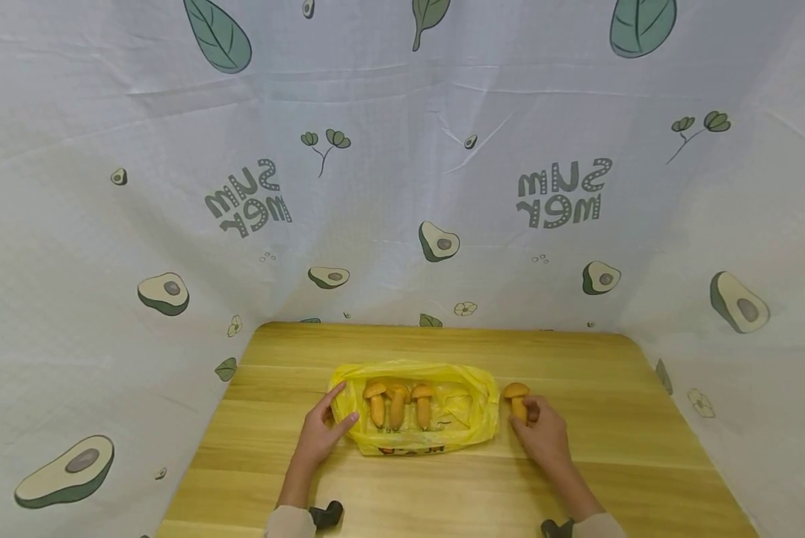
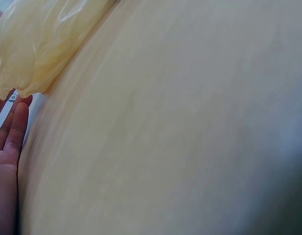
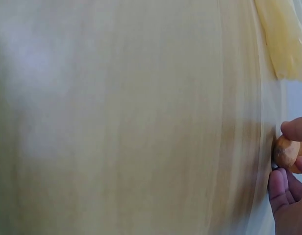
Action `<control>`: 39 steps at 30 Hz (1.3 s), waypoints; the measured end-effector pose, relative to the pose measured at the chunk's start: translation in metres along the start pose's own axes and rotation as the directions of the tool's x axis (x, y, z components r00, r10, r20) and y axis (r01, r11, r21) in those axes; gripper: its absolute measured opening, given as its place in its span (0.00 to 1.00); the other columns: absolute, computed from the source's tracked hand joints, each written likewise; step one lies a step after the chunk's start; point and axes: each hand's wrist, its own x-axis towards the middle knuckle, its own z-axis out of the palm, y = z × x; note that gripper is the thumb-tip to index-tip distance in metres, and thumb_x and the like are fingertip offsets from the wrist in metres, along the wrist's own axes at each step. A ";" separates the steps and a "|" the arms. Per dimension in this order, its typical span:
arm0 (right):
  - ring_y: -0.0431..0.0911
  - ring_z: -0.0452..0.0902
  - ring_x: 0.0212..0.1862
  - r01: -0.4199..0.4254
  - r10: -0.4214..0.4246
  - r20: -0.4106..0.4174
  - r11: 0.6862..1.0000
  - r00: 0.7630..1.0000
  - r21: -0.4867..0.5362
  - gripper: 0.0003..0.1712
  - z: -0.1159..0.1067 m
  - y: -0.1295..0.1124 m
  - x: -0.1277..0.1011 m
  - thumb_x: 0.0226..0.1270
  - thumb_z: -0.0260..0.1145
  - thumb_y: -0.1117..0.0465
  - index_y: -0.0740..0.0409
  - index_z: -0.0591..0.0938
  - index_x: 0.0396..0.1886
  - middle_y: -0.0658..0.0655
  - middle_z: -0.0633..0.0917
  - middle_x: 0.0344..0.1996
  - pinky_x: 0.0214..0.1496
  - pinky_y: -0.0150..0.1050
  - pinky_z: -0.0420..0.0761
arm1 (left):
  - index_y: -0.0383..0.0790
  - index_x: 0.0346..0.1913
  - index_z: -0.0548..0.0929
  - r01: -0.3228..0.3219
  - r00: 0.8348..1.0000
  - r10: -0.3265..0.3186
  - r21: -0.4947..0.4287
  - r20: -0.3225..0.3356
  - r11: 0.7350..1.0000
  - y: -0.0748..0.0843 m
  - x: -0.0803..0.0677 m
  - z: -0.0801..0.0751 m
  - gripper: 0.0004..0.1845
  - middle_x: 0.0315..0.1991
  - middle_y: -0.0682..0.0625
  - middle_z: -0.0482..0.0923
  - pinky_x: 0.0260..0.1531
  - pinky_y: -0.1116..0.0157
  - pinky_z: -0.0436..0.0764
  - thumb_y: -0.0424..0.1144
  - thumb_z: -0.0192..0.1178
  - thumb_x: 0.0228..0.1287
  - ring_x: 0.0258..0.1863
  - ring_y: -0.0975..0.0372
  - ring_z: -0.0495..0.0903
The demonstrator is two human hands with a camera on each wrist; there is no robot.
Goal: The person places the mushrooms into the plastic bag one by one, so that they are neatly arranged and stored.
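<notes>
One wooden table [image 1: 577,478] is carrying one crinkled yellow plastic bag [image 1: 472,407]. Three orange mushrooms [image 1: 398,404] are lying on the bag; a fourth mushroom [image 1: 516,399] is sitting just right of it, pinched by the right hand [image 1: 545,436]. The left hand [image 1: 321,430], fingers straight, is pressing the bag's left edge.
</notes>
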 end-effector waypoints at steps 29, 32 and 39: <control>0.49 0.83 0.39 -0.006 0.006 -0.006 0.999 1.000 0.054 0.24 -0.005 0.004 -0.002 0.62 0.75 0.62 0.65 0.79 0.56 0.66 0.87 0.41 0.36 0.27 0.78 | 0.52 0.77 0.69 -0.011 1.000 0.011 -0.004 0.008 1.000 0.004 -0.001 0.000 0.37 0.78 0.41 0.64 0.71 0.40 0.67 0.45 0.70 0.68 0.77 0.43 0.64; 0.51 0.83 0.41 -0.006 0.006 -0.009 0.998 1.000 0.059 0.25 -0.006 0.003 -0.003 0.62 0.76 0.62 0.66 0.79 0.56 0.66 0.87 0.42 0.36 0.27 0.79 | 0.51 0.77 0.69 -0.012 1.000 0.012 -0.004 0.010 1.000 0.003 0.000 -0.001 0.36 0.78 0.41 0.64 0.71 0.39 0.67 0.45 0.69 0.68 0.77 0.43 0.63; 0.53 0.84 0.42 -0.015 0.017 -0.017 0.997 1.000 0.072 0.28 -0.009 0.001 -0.006 0.62 0.77 0.61 0.66 0.79 0.59 0.68 0.87 0.44 0.36 0.28 0.80 | 0.52 0.77 0.69 -0.013 1.000 0.013 -0.003 0.011 1.000 0.002 -0.001 -0.001 0.36 0.78 0.41 0.64 0.71 0.39 0.67 0.45 0.69 0.68 0.77 0.43 0.64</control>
